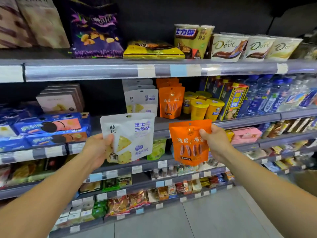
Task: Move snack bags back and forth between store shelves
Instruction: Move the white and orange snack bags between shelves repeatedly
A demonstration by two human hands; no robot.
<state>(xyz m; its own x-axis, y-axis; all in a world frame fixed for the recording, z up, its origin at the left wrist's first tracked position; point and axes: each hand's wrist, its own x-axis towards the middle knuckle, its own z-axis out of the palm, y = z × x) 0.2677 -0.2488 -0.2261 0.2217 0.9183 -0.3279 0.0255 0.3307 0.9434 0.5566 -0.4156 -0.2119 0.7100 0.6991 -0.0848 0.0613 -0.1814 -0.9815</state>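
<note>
White pouch (pixel 137 136): smooth plastic film, matt with a soft sheen. Orange pouch (pixel 187 134): plastic film, glossier, lightly creased. Shelf rail (pixel 85 71): grey metal behind a clear glossy plastic strip. Price tags (pixel 145 70): matt paper. Purple bag (pixel 96 31): shiny crinkled foil. Water bottles (pixel 267 95): clear plastic. Biscuit boxes (pixel 51 127): glossy card. Floor (pixel 205 220): smooth dull grey tile.

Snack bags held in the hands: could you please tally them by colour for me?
1 white bag, gripped by the left hand
1 orange bag, gripped by the right hand
Total: 2 bags
</note>
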